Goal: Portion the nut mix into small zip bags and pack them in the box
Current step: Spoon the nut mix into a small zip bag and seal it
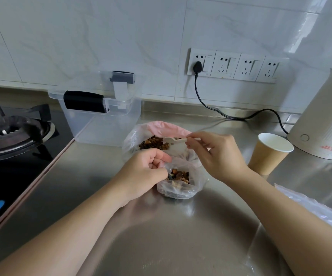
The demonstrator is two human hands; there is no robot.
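**Mid-portion: scooping nut mix into a small bag**

Seen from the head camera only. Left hand curled, pinching the mouth of the small zip bag, held open and partly filled, resting on the steel bench. Right hand pinching the handle of a white scoop, poised over the big bag of nut mix just behind the small one. Clear box standing open and apparently empty behind-left, near the big bag.

Likely trouble: spilling nuts between the two bags, should the scoop tip early or the small bag's mouth sag (thin film, only one side held). Overfilling probably would stop the zip from closing. Paper cup just right of the right wrist, so liable to be knocked by a swing of the forearm.

Room to move: bare bench toward the camera; stove edge bounding the left; kettle and its cord crowding the far right; more plastic film under the right forearm.
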